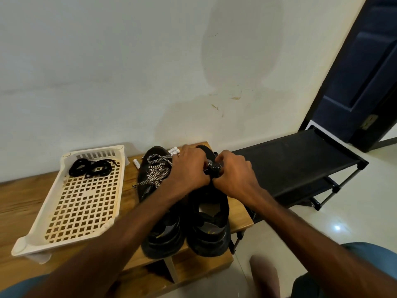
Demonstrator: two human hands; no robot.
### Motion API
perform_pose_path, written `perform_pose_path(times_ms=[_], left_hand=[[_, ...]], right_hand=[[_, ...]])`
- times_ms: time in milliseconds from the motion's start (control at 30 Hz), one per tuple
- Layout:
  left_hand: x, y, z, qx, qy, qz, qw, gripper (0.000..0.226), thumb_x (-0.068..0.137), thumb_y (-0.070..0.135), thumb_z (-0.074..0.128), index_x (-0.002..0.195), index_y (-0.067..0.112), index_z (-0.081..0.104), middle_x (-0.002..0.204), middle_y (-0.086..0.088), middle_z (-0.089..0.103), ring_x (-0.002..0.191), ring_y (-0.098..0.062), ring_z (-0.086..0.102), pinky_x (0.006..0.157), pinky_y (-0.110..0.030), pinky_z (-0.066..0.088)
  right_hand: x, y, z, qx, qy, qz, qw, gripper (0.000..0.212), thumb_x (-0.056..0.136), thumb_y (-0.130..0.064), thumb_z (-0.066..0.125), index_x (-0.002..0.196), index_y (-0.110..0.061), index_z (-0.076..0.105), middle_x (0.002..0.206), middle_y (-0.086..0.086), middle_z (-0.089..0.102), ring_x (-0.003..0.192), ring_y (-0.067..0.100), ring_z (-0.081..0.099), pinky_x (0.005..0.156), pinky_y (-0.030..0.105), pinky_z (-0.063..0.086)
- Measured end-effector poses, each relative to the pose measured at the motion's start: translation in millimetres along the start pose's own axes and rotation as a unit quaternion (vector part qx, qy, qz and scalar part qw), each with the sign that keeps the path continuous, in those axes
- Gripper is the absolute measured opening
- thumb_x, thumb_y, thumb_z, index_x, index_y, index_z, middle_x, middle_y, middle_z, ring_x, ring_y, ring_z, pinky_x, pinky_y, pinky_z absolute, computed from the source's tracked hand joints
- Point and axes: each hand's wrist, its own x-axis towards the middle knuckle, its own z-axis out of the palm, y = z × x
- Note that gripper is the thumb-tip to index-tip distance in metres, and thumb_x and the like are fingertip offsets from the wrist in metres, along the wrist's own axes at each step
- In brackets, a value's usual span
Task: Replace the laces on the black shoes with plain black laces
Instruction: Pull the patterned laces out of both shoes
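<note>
Black shoes (209, 224) stand side by side on the wooden table (21, 201), heels nearest. The left hand (189, 168) and right hand (234, 173) both pinch a dark lace (212, 168) on the right-side shoe with curled fingers. Checked laces (158, 171) thread the other. Farther left, plain black laces (90, 167) lie coiled in a white basket (23, 246).

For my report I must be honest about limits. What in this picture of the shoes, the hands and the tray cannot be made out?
Head view: the left hand and right hand grip the lace of the right shoe and cover it; how far it is undone is hidden.
Head view: small white objects behind the left shoe, too small to identify.
Head view: black laces in the tray, tangled; number unclear.
</note>
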Motion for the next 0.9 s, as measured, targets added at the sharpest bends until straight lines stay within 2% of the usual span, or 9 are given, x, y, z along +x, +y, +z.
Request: perform_pose_path(times_ms=[100,233,333,433,500,600,700,767,900], left_hand=[[3.7,6.1,11.4,0.022,0.049,-0.021,0.998,0.015,0.085,0.019,0.066,0.099,0.018,0.074,0.118,0.006,0.068,0.123,-0.022,0.045,0.1,-0.042,0.041],[7.2,3.5,3.4,-0.033,0.111,-0.041,0.992,0.013,0.086,0.017,0.07,0.097,0.019,0.076,0.117,0.008,0.067,0.122,-0.02,0.046,0.099,-0.043,0.042],[12.7,-18.4,-22.5,-0.105,0.224,-0.091,0.965,0.006,0.086,0.02,0.073,0.089,0.019,0.079,0.113,0.01,0.069,0.119,-0.019,0.051,0.09,-0.04,0.044],[18.4,-49.3,-47.9,-0.129,0.302,-0.145,0.933,0.002,0.085,0.023,0.077,0.085,0.021,0.078,0.118,0.007,0.07,0.122,-0.025,0.049,0.085,-0.041,0.035],[18.9,-55.9,-47.6,-0.109,0.257,-0.161,0.947,0.013,0.088,0.026,0.074,0.1,0.021,0.077,0.132,0.003,0.065,0.129,-0.029,0.044,0.092,-0.046,0.035],[10.4,-30.9,-27.8,-0.065,0.149,-0.062,0.985,0.046,0.087,0.036,0.074,0.13,0.022,0.067,0.15,0.0,0.045,0.14,-0.027,0.03,0.106,-0.051,0.033],[1.3,3.1,-5.5,0.006,0.071,0.029,0.997,0.038,0.081,0.034,0.074,0.119,0.028,0.073,0.151,0.004,0.043,0.141,-0.023,0.025,0.107,-0.049,0.028],[0.0,11.0,1.5,0.058,0.073,0.04,0.995,0.028,0.081,0.032,0.07,0.109,0.027,0.075,0.146,0.006,0.048,0.137,-0.023,0.028,0.102,-0.045,0.029],[-1.7,12.2,3.7,0.122,0.099,0.025,0.987,0.023,0.084,0.035,0.07,0.105,0.029,0.074,0.144,0.008,0.051,0.136,-0.022,0.033,0.097,-0.043,0.031]], right_hand=[[-1.9,-3.0,2.7,-0.029,0.013,-0.014,0.999,0.044,0.083,-0.021,0.077,0.123,-0.015,0.058,0.11,0.007,0.067,0.098,0.027,0.067,0.082,0.043,0.061],[-2.3,-2.9,5.7,-0.038,0.022,-0.023,0.999,0.033,0.088,-0.019,0.074,0.118,-0.012,0.062,0.107,0.007,0.068,0.094,0.026,0.068,0.079,0.04,0.061],[-1.6,-2.0,2.2,-0.029,0.026,-0.022,0.999,0.024,0.087,-0.014,0.073,0.11,-0.012,0.065,0.098,0.005,0.069,0.087,0.025,0.069,0.076,0.041,0.062],[-1.7,-2.3,0.2,-0.036,0.025,-0.019,0.999,0.021,0.085,-0.013,0.071,0.105,-0.013,0.066,0.098,0.006,0.069,0.088,0.027,0.068,0.078,0.043,0.062],[-2.2,-2.6,0.8,-0.043,0.027,-0.022,0.998,0.022,0.085,-0.014,0.071,0.107,-0.013,0.066,0.1,0.007,0.069,0.09,0.028,0.067,0.079,0.043,0.061],[-1.5,-2.9,1.7,-0.047,0.026,-0.025,0.998,0.026,0.086,-0.015,0.072,0.11,-0.013,0.064,0.102,0.007,0.068,0.091,0.028,0.067,0.079,0.042,0.061],[-0.3,-3.0,2.7,-0.052,0.027,-0.027,0.998,0.027,0.087,-0.019,0.073,0.111,-0.013,0.061,0.102,0.008,0.067,0.09,0.027,0.066,0.072,0.037,0.057],[-0.1,-2.1,3.9,-0.054,0.032,-0.028,0.998,0.024,0.088,-0.019,0.071,0.109,-0.013,0.06,0.1,0.007,0.066,0.087,0.027,0.065,0.069,0.035,0.053],[0.2,-0.1,5.6,-0.046,0.029,-0.027,0.998,0.025,0.09,-0.019,0.072,0.111,-0.013,0.061,0.102,0.007,0.067,0.088,0.025,0.067,0.072,0.035,0.056]])
